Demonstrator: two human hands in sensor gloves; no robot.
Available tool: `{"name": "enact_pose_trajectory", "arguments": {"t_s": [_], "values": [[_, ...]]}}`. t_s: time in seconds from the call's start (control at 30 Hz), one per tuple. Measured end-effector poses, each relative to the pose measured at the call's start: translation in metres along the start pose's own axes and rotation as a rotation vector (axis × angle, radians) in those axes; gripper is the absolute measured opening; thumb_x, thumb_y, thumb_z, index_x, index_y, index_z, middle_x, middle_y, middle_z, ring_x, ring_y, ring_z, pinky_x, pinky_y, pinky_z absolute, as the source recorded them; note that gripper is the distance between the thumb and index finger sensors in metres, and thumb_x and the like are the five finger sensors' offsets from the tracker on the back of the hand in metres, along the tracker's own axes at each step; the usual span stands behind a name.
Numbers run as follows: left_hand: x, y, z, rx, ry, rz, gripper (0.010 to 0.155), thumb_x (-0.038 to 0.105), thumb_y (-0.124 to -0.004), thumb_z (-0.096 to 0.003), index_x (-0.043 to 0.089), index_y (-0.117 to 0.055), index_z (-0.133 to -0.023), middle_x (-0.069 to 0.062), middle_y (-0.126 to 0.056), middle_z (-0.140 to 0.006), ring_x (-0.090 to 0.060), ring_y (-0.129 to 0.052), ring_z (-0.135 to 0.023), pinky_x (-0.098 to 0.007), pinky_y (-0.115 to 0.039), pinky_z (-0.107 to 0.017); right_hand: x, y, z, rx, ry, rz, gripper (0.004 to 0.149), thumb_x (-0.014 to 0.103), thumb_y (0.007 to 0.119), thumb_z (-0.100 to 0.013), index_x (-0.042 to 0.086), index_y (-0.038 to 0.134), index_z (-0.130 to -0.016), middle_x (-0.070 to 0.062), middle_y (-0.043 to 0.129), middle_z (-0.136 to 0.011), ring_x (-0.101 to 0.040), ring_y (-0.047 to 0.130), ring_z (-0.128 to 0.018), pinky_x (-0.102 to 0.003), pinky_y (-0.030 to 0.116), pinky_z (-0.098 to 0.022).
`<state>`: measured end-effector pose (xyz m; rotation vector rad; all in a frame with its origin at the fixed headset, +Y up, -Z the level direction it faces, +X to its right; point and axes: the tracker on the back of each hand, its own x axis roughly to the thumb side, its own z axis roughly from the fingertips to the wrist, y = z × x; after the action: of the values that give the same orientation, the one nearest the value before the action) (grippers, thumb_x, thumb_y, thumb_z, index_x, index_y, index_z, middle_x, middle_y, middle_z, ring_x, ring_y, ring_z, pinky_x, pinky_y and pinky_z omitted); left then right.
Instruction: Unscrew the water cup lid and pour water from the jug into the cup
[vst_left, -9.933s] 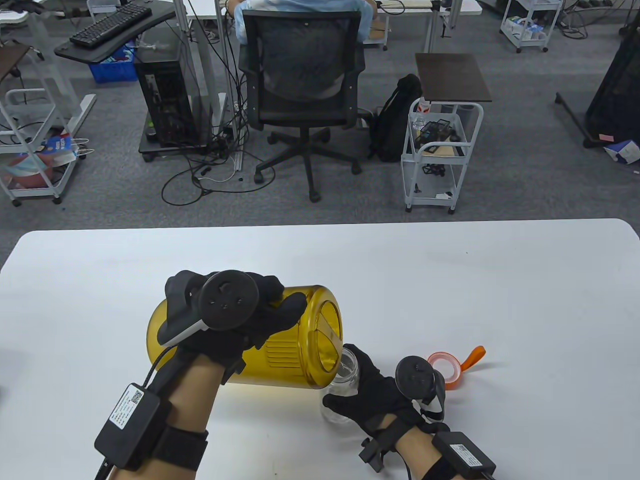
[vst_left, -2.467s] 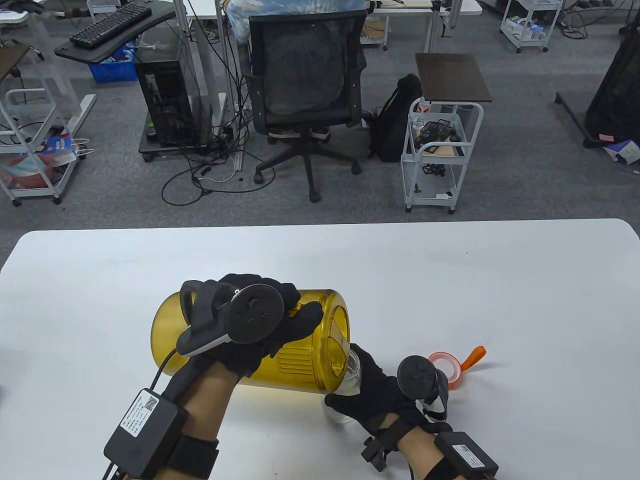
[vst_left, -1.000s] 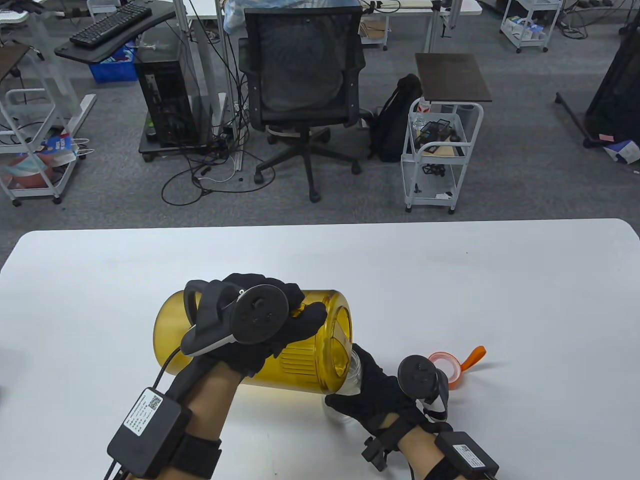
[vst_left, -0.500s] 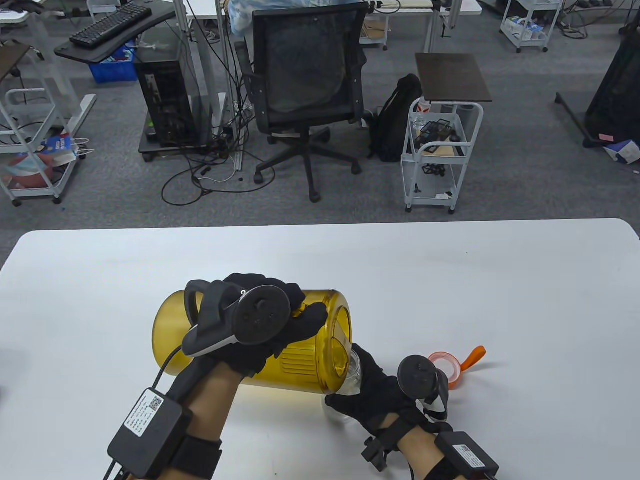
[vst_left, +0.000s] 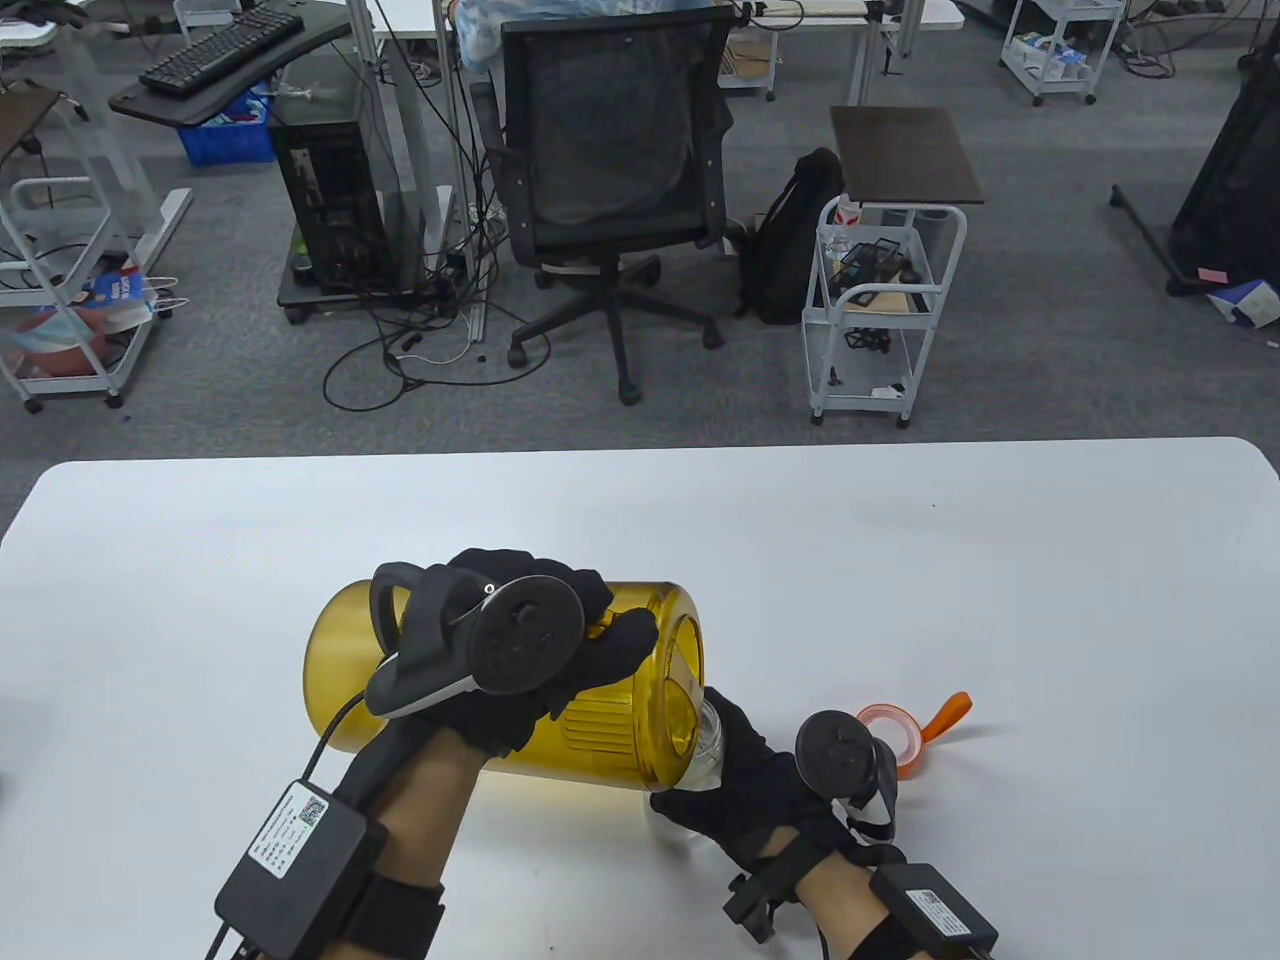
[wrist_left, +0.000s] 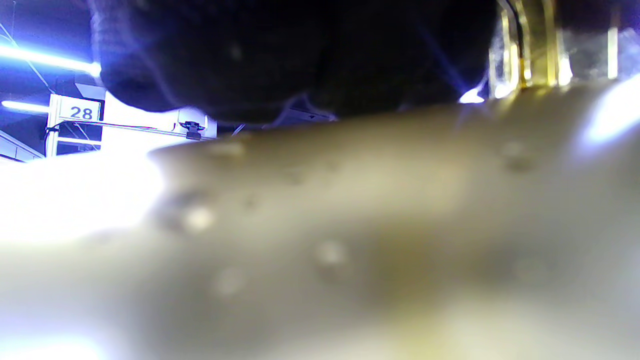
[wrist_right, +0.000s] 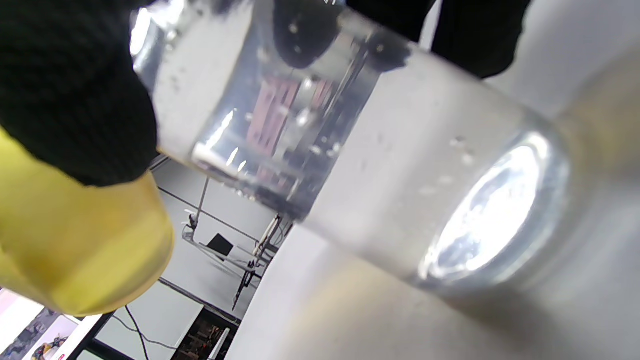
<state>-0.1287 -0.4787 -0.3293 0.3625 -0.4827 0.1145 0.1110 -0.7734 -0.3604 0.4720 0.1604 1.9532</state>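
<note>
My left hand (vst_left: 545, 640) grips the yellow translucent jug (vst_left: 600, 715), which lies tipped almost on its side with its open mouth down to the right, over the clear cup (vst_left: 705, 750). My right hand (vst_left: 745, 790) is wrapped round the cup, which stands on the white table (vst_left: 900, 560). In the right wrist view the cup (wrist_right: 350, 150) shows water inside, gloved fingers (wrist_right: 70, 100) curl round it and the jug (wrist_right: 80, 245) hangs at the left. The left wrist view is filled by the blurred jug wall (wrist_left: 350, 240). The orange-rimmed lid (vst_left: 895, 735) lies to the right of my right hand.
The lid's orange strap (vst_left: 950, 712) points away to the right. Beyond the table's far edge stand an office chair (vst_left: 610, 190) and a white trolley (vst_left: 880, 300) on the floor.
The jug has tipped a little further toward the cup and shifted slightly right over the last seconds. In the last second both hands have barely moved.
</note>
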Motion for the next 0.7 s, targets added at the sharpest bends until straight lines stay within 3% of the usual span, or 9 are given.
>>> {"name": "enact_pose_trajectory", "arguments": {"t_s": [0.7], "values": [[-0.0009,0.0007,0.0013,0.005,0.004,0.001,0.068,0.086,-0.068,-0.0369,0.027,-0.102,-0.045,0.004,-0.104,-0.027,-0.022,-0.104,-0.020,-0.048,-0.090,-0.041,0.0000,0.0000,0.0000,0.000,0.000,0.000,0.105,0.061,0.102,-0.033,0.027,0.037,-0.108,-0.008,0.053,-0.111,-0.049,0.070,-0.097,-0.072,0.066,-0.067]]}}
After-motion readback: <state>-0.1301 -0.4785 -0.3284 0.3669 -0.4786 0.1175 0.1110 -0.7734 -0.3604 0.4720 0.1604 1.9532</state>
